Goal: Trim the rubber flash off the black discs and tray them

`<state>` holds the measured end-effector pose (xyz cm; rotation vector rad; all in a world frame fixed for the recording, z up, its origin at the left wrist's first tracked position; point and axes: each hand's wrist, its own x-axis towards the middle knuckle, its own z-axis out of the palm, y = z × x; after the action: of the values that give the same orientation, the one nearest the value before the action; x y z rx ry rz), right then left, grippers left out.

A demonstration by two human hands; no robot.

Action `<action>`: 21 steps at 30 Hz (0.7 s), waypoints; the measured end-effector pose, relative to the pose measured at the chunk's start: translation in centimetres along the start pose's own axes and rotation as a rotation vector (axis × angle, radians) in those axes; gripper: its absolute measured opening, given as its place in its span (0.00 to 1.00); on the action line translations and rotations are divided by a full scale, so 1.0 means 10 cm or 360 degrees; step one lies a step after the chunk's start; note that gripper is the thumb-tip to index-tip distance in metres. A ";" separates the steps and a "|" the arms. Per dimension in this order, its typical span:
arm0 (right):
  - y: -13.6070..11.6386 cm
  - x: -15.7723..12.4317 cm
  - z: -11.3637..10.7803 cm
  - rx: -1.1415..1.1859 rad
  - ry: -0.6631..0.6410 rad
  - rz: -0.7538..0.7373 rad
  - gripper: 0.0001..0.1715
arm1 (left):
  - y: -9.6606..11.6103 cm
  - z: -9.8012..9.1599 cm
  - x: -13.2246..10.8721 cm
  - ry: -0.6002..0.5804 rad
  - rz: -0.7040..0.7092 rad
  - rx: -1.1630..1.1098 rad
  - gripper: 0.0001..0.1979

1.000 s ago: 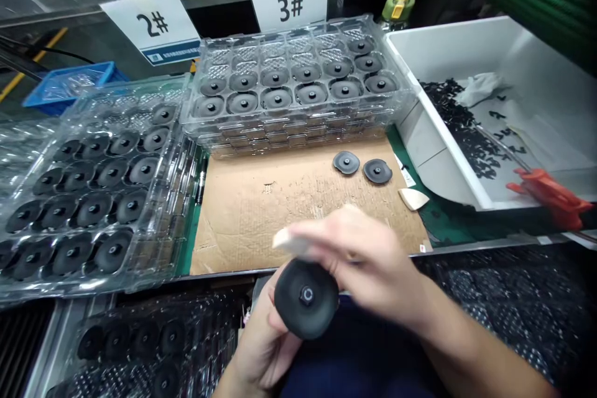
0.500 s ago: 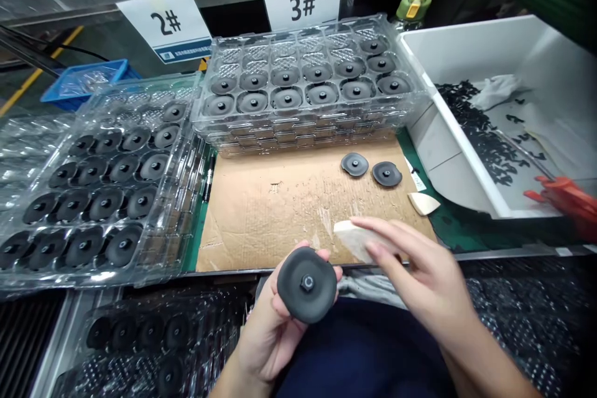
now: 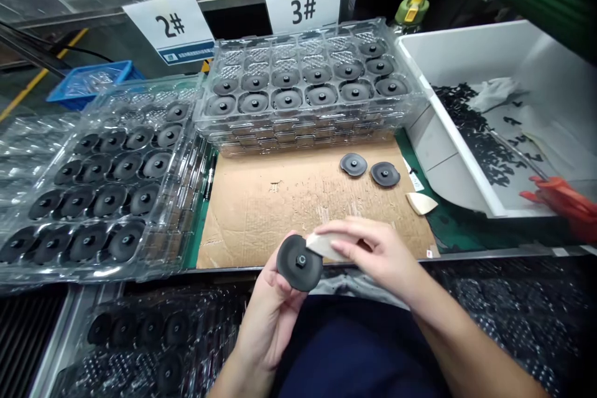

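My left hand [image 3: 270, 317] grips a round black rubber disc [image 3: 295, 265] with a small metal hub at its centre, held upright above my lap. My right hand [image 3: 380, 255] pinches a pale flat scraper [image 3: 324, 247] whose tip touches the disc's right edge. Two more black discs [image 3: 353, 164] [image 3: 385, 174] lie loose on the brown cardboard sheet [image 3: 261, 205] beyond my hands. A second pale scraper piece [image 3: 421, 203] lies at the cardboard's right edge.
A clear plastic tray [image 3: 153, 230] holding several black discs sits at the left. A stack of clear trays [image 3: 303, 130] stands behind the cardboard under signs 2# and 3#. A white bin [image 3: 448, 155] with black scraps and an orange-handled tool [image 3: 559, 199] is at the right.
My right hand has moved left and brought the scraper against the disc. The left hand has tilted the disc slightly and raised it toward the table edge.
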<state>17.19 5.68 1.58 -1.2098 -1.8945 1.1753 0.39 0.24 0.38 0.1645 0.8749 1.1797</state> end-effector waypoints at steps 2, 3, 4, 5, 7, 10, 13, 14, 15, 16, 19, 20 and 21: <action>0.28 -0.02 0.06 -0.0031 0.0078 0.0126 0.14 | 0.01 -0.01 0.00 0.0009 -0.0008 -0.0020 0.28; 0.41 -0.05 0.11 -0.0088 0.0110 0.0146 0.14 | 0.02 -0.01 -0.01 0.0001 -0.0011 -0.0028 0.29; 0.52 -0.08 0.16 -0.0158 0.0127 0.0151 0.14 | 0.03 -0.02 -0.01 -0.0010 -0.0013 -0.0035 0.29; 0.59 -0.12 0.20 -0.0221 0.0126 0.0150 0.14 | 0.03 -0.02 -0.01 -0.0025 -0.0016 -0.0041 0.28; 0.60 -0.19 0.25 -0.0280 0.0120 0.0156 0.13 | 0.03 -0.02 0.00 -0.0058 -0.0012 -0.0046 0.28; 0.27 -0.21 0.21 -0.0264 0.0326 0.0164 0.15 | 0.00 -0.01 0.01 -0.0103 -0.0006 -0.0030 0.27; -0.22 -0.15 0.13 -0.0160 0.0492 -0.0134 0.17 | -0.01 0.04 0.01 -0.0090 -0.0018 -0.0003 0.25; -0.34 -0.13 0.13 -0.0140 0.0432 -0.0298 0.18 | 0.00 0.05 0.00 -0.0077 -0.0037 0.0009 0.23; -0.44 -0.12 0.13 -0.0131 0.0328 -0.0438 0.19 | 0.02 0.06 0.00 -0.0061 -0.0047 0.0026 0.21; -0.50 -0.10 0.14 -0.0124 0.0193 -0.0531 0.19 | 0.04 0.06 -0.01 -0.0037 -0.0046 0.0048 0.21; -0.55 -0.05 0.19 -0.0137 -0.0121 -0.0527 0.17 | 0.08 0.04 -0.03 0.0040 0.0025 0.0071 0.22; -0.55 -0.02 0.21 -0.0167 -0.0125 -0.0504 0.16 | 0.09 0.04 -0.03 0.0042 0.0030 0.0057 0.22; -0.55 0.01 0.23 -0.0209 -0.0047 -0.0493 0.16 | 0.09 0.04 -0.03 0.0024 0.0014 0.0039 0.21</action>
<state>13.14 3.92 5.58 -0.9240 -2.1172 0.9196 -0.01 0.43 1.28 0.1800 0.9032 1.1802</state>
